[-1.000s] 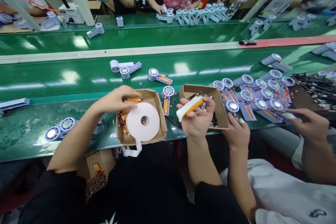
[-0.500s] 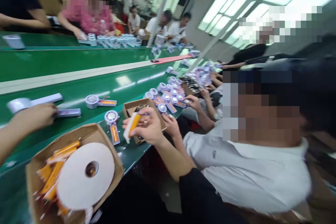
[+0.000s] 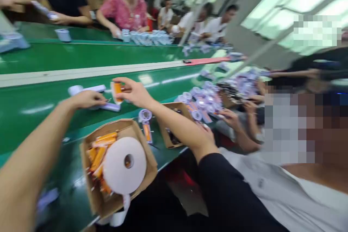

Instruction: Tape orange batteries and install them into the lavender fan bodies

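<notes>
My right hand is closed on an orange battery pack with a white strip along one side, held over the green belt. Just left of it, my left hand has its fingers pinched above a lavender handheld fan casing. What lies between those fingertips is too small to make out, and the hand partly covers the casing. Behind it lies another lavender fan casing. A cardboard box nearer me holds orange battery packs and a large white tape roll.
A fan with an orange pack lies beside a smaller box of dark parts. Several fans cluster at the right, near a co-worker's hand. A co-worker in a white shirt sits close by on my right; others sit across the belt.
My right hand has carried the battery pack left and away from me, up to my left hand. The left fingers now show in a pinch. The view has swung left.
</notes>
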The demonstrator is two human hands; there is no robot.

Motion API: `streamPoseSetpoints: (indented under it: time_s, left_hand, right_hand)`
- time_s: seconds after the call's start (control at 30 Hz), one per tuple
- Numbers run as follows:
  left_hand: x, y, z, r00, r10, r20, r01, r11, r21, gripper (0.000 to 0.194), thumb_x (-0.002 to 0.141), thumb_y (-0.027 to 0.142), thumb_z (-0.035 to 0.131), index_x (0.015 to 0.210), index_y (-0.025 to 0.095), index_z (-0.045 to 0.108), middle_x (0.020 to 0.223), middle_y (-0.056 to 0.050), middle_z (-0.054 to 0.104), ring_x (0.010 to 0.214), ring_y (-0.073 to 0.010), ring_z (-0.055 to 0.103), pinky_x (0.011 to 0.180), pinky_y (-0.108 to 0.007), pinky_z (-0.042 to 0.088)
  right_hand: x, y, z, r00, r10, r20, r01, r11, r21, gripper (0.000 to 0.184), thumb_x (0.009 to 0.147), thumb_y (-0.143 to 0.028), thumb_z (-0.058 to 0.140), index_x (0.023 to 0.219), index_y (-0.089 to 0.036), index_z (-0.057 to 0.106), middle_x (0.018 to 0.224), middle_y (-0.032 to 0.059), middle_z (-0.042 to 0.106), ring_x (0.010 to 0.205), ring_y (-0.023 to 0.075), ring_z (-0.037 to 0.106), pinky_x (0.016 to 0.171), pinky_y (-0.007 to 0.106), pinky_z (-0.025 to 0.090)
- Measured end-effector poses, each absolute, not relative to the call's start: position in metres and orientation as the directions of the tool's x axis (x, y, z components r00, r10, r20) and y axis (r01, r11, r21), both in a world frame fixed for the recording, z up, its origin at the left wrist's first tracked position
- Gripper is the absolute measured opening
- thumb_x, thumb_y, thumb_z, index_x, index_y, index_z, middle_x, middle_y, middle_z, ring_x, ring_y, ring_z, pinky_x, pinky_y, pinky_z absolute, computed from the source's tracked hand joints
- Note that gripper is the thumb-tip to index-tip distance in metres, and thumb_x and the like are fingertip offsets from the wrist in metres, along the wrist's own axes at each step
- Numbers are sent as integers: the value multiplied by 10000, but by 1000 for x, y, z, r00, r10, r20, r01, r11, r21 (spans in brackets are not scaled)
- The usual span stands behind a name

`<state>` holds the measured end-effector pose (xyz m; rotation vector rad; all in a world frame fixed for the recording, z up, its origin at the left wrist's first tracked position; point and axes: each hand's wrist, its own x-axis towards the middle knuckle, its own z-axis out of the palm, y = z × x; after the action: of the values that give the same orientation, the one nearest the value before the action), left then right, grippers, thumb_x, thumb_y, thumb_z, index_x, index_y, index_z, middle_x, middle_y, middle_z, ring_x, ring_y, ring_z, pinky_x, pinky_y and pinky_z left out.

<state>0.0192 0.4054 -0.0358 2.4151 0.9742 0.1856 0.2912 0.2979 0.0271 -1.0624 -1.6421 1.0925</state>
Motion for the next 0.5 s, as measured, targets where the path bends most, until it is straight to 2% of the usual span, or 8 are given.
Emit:
streamPoseSetpoints:
  time_s: [0.03, 0.07, 0.17, 0.23, 0.33, 0.5]
  left_hand:
    - [24, 398, -30, 725, 667, -173, 636, -551, 540, 761, 871, 892, 508, 951, 196, 805, 934, -40, 819, 845, -216, 669, 844, -309, 526]
    - [28, 393, -29, 684, 698, -210, 678, -504, 534, 719, 869, 859, 516, 947, 200, 791, 940, -52, 816, 849, -218, 672, 834, -303, 517]
    - [33, 392, -41, 574, 800, -174, 756, -437, 488, 509, 929, 663, 540, 971, 201, 748, 1031, -92, 813, 911, -232, 679, 846, -308, 496]
    - [34, 393, -51, 552, 820, -151, 769, -431, 471, 401, 955, 551, 537, 978, 200, 729, 1050, -95, 807, 930, -234, 678, 874, -312, 492]
    - [38, 393, -59, 559, 816, -148, 763, -436, 477, 337, 968, 479, 530, 993, 202, 720, 1049, -82, 804, 952, -232, 681, 900, -308, 496]
    - [45, 400, -64, 566, 812, -140, 755, -443, 484, 320, 951, 461, 523, 997, 209, 714, 1030, -72, 805, 966, -235, 691, 869, -298, 508]
  right_hand:
    - [288, 304, 17, -274, 944, 184, 169, 236, -957, 639, 688, -386, 859, 1292, -221, 727, 1109, -134, 811, 1146, 128, 815, 1037, 163, 579]
    - [286, 310, 6, -296, 940, 169, 176, 228, -958, 671, 716, -348, 875, 1348, -197, 707, 1126, -72, 836, 1146, 154, 818, 1054, 207, 608]
    - [281, 320, -25, -346, 925, 160, 357, 287, -889, 570, 809, -274, 874, 1343, -155, 712, 1076, 42, 857, 1084, 195, 835, 1053, 305, 645]
    - [280, 321, -38, -374, 912, 168, 494, 350, -796, 504, 869, -239, 864, 1345, -161, 720, 1056, 56, 855, 1055, 207, 837, 1041, 334, 639]
    - [279, 321, -47, -385, 904, 186, 660, 410, -629, 484, 906, -219, 880, 1365, -188, 729, 1039, 56, 853, 1003, 230, 836, 968, 341, 629]
    - [277, 322, -50, -455, 867, 201, 768, 497, -405, 466, 945, -221, 882, 1383, -207, 726, 1159, 103, 860, 1042, 264, 832, 909, 319, 590]
